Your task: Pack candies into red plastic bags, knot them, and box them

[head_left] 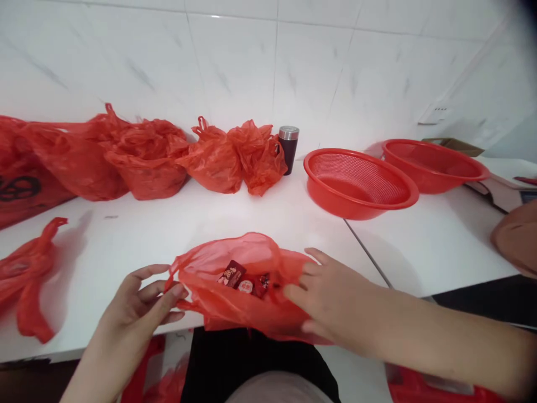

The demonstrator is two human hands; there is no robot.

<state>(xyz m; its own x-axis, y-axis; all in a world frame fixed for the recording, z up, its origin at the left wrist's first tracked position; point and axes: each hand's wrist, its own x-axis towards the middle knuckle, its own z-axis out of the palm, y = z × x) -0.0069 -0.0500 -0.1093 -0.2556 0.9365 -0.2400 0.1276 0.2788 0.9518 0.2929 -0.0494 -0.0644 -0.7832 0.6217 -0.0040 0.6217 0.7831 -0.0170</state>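
From my remote seat I have the open red bag (243, 309) at the near edge of the white table (277, 218), small packets (233, 273) showing in its mouth. Its long axis runs crosswise between my hands. At its left end my left hand (145, 305) pinches the handle with thumb and fingers; at its right end my right hand (314, 291) curls over the rim, nearer the packets, though I cannot tell whether it pinches any film. Beyond the bag stand filled red bags (155, 168); beyond and rightward, a red colander (361, 211).
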